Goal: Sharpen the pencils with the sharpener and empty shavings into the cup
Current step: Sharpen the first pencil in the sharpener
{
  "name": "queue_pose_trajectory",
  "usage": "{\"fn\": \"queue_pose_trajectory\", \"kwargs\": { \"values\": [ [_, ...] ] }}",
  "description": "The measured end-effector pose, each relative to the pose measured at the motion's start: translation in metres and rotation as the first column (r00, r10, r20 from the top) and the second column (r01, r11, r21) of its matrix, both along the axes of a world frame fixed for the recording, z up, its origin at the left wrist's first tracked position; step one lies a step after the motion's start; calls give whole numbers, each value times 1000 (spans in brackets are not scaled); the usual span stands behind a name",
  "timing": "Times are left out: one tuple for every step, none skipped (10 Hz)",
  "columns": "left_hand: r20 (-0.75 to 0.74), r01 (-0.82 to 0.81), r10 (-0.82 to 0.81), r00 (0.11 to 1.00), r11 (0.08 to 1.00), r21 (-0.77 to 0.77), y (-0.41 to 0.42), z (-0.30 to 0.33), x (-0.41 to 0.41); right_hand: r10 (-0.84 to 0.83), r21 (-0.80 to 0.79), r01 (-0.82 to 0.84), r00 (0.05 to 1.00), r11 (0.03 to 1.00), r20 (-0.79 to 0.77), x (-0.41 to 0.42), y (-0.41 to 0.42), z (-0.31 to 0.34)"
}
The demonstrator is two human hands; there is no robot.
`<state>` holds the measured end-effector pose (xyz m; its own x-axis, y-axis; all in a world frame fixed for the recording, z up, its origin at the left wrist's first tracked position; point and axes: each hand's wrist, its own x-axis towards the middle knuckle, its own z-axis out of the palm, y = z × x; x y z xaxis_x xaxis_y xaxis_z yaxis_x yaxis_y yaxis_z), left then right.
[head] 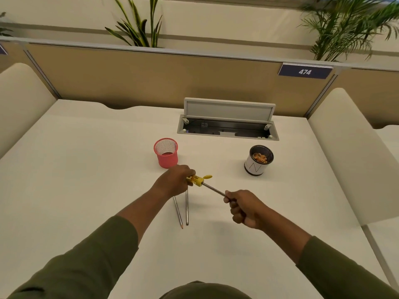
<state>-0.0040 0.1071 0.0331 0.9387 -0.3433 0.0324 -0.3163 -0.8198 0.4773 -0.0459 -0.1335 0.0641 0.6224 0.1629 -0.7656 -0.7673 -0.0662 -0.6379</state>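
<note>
Two loose pencils mid-desk, under left wrist | left hand grips yellow sharpener | pencil runs from sharpener to right hand, fist closed round it | pink mesh holder behind left hand | cup of shavings toward desk's right edge

**White desk and what sits on it**

A white desk carries everything. A pink mesh pencil holder stands upright near the middle. To its right, well apart, stands a white cup with a dark rim and orange-brown shavings inside. Two pencils lie flat nearer the person, close together, their near ends almost meeting and their far ends hidden under a hand. At the desk's far edge a cable box is set into the surface, its lid raised.
</note>
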Motion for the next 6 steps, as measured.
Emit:
{"fn": "queue_pose_trajectory", "kwargs": {
  "values": [
    [-38,3,-2,999,1000,14,0,-1,-1,293,-367,-161,894,916,339,-5,-2,0],
    [-74,-6,5,997,1000,-10,3,-1,2,736,-793,-69,428,606,525,-9,-11,-14],
    [-101,-11,8,995,1000,-24,4,2,3,933,-914,191,-42,359,358,-7,-24,-24],
    [-77,12,-14,997,999,-30,2,3,4,930,-887,278,-107,368,352,-4,-26,-28],
    [-26,5,-6,1000,1000,-29,2,1,4,829,-836,139,116,532,547,-10,-10,-25],
    [27,3,-2,1000,1000,-26,2,0,3,89,-259,17,916,966,391,-8,7,-7]
  ]
}}
